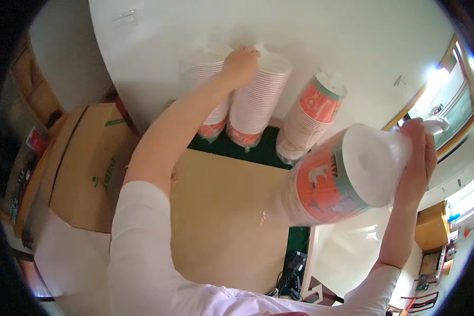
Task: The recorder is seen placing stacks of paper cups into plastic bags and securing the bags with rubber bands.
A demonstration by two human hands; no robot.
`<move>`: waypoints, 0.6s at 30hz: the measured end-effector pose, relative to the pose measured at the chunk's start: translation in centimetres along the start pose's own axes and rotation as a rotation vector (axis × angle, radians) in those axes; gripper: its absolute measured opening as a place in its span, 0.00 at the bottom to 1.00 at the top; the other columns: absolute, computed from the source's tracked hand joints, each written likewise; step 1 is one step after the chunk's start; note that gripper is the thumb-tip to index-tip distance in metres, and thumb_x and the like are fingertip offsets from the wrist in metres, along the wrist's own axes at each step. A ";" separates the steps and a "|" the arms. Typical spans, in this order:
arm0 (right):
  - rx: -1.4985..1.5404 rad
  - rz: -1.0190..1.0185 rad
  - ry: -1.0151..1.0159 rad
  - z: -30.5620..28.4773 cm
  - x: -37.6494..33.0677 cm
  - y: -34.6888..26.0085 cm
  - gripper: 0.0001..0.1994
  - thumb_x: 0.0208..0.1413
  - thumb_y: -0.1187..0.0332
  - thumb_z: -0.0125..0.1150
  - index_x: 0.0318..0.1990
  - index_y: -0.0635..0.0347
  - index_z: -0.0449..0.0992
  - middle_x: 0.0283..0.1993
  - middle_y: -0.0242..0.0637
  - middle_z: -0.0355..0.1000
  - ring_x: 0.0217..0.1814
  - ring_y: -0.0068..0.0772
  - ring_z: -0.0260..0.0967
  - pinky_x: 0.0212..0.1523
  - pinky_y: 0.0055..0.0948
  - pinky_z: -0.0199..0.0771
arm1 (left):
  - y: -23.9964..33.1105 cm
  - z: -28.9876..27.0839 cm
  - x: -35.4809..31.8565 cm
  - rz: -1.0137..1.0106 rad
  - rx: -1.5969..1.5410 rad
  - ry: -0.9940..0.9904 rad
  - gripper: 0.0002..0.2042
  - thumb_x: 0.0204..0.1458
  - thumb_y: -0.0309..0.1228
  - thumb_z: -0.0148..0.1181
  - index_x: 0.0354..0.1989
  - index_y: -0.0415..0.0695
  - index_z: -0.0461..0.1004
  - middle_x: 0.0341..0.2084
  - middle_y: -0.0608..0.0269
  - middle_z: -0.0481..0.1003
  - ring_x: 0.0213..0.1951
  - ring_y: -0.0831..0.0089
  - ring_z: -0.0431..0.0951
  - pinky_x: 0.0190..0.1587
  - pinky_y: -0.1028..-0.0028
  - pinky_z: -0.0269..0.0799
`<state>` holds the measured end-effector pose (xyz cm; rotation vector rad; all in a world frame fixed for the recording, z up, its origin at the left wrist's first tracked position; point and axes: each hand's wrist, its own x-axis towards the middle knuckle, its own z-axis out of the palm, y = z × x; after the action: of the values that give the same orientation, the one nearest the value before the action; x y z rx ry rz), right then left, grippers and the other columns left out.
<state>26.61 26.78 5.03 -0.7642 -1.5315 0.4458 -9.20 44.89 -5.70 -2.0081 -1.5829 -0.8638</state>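
Left hand (240, 64): reaches forward with the fingers curled down over the tops of two wrapped stacks of paper cups, against the white wall (321, 31).
Left stacks (255, 97): two upright sleeves of cups, side by side and touching, white rims with red bases showing at the bottom.
Right hand (417, 158): closed around the twisted plastic end of another cup stack, holding it up tilted toward the camera.
Held stack (334, 181): red and green printed cups in clear wrap, white rim facing up-right.
Fourth stack (312, 118): leans between the left stacks and the held one.
Cardboard box (92, 163): at left.
Brown surface (226, 226): below the stacks.
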 end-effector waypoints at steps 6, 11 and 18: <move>-0.053 0.065 0.003 -2.9 0.3 5.9 0.09 0.62 0.67 0.46 0.38 0.61 0.72 0.36 0.29 0.68 0.39 0.20 0.62 0.43 0.22 0.64 | 2.1 6.2 7.1 -0.017 0.284 -0.288 0.29 0.42 0.36 0.60 0.56 0.46 0.62 0.54 0.56 0.67 0.57 0.59 0.64 0.54 0.57 0.63; -0.033 0.150 0.068 -5.8 -0.2 8.1 0.10 0.62 0.63 0.47 0.41 0.59 0.71 0.38 0.30 0.68 0.41 0.20 0.63 0.47 0.25 0.65 | -1.8 9.9 9.7 -0.138 0.148 -0.571 0.23 0.42 0.38 0.59 0.50 0.46 0.70 0.44 0.50 0.73 0.47 0.55 0.73 0.49 0.58 0.68; -0.074 0.145 0.000 -7.0 0.0 9.3 0.14 0.60 0.64 0.50 0.49 0.61 0.71 0.45 0.36 0.72 0.49 0.27 0.68 0.57 0.34 0.65 | -7.7 13.0 10.7 -0.055 0.129 -0.068 0.08 0.48 0.34 0.55 0.24 0.43 0.75 0.21 0.56 0.75 0.25 0.64 0.76 0.27 0.65 0.69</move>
<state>35.30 32.10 -0.49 -0.9364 -1.5047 0.4980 -12.39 63.05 -7.64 -1.9306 -1.6931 -0.7011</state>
